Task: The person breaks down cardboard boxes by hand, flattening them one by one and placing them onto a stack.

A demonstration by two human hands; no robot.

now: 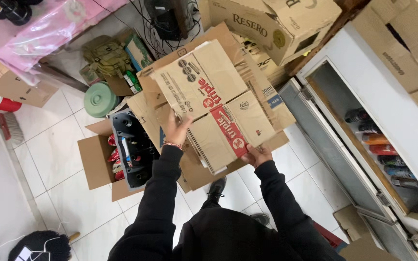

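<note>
Head view, hands
Left hand (176, 129): raised at the centre of the view, fingers spread wide and pressed flat against the flattened cardboard boxes (214, 104), thumb side up; black sleeve, a thin band at the wrist.
Right hand (256, 155): at about 5 o'clock from the left hand, fingers curled under the lower edge of the same stack, gripping it.
Flattened cardboard boxes: several folded brown cartons held as one tilted stack in front of the person, between both hands; the top sheet has red and black print. The stack fills the middle of the view, above the tiled floor (54, 150).

Head view, containers
Open carton (95, 162): on the floor at 9 o'clock from the left hand, flaps open; inside are red packets along the left side and a black plastic tray (134, 145) standing tilted in it.
Chest cooler (388, 111): white, at 3 o'clock, sliding glass lid; bottles (380, 150) with coloured caps and labels lie in a row inside.
Large printed box (272, 21): at 12 o'clock, behind the stack, closed as far as shown; contents cannot be seen.
Green round lidded container (100, 99): at 10 o'clock, on the floor, lid on.
Olive bag (106, 55): at 11 o'clock, beside small green cartons.

Head view, floor
Broom (8, 126): at 9 o'clock by the left edge.
Black shoe (216, 189): at 6 o'clock, below the stack.
</note>
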